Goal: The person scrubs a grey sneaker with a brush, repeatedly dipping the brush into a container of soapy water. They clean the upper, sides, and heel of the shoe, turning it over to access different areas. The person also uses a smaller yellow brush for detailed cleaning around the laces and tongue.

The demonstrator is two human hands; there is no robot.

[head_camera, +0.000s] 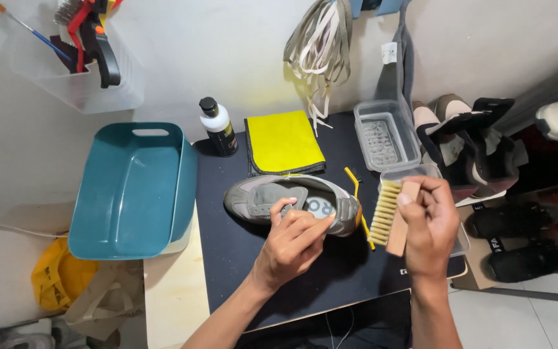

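Observation:
A grey laceless sneaker (259, 197) lies on its side on a dark mat (240, 258). My left hand (292, 242) grips the shoe at its opening, fingers on the insole area. My right hand (431, 226) holds a wooden brush (392, 213) with pale bristles, raised just right of the shoe's heel, bristles facing the shoe and apart from it. A thin yellow brush (356, 194) lies behind the heel.
A teal tub (130, 194) stands at the left. Behind the shoe are a white bottle with black cap (217, 126), a folded yellow cloth (285, 142) and a clear container (385, 132). Laces (321, 45) hang on the wall. Shoes (466, 142) crowd the right.

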